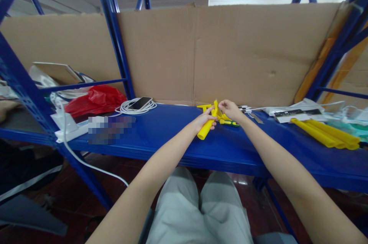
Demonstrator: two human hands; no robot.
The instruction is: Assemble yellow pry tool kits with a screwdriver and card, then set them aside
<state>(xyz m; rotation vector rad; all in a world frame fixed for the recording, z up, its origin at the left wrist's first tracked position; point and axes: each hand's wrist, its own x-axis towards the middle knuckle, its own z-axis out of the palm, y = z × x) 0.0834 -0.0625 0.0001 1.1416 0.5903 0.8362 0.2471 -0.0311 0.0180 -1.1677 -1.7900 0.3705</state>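
My left hand (pixel 203 121) is wrapped round a yellow tube (pixel 205 130), which tilts up and away from me over the blue shelf. A narrower yellow piece shows above my fingers at its far end. Close to that end, my right hand (pixel 228 108) has thumb and fingers pinched together. Whatever sits in that pinch is too small to make out. Beneath my right hand lies a tool with a yellow and green handle (pixel 229 123). A yellow part (pixel 203 107) rests behind my left hand, and more yellow pieces are partly hidden between both hands.
Several yellow tubes (pixel 327 133) lie at the right. Behind them are a white packet (pixel 296 107) and cables. A coiled white cable (pixel 135 107) surrounds a phone (pixel 140 103) on the left, near a red bag (pixel 96 100). Cardboard (pixel 244 52) walls the back; blue posts (pixel 113 33) rise beside it.
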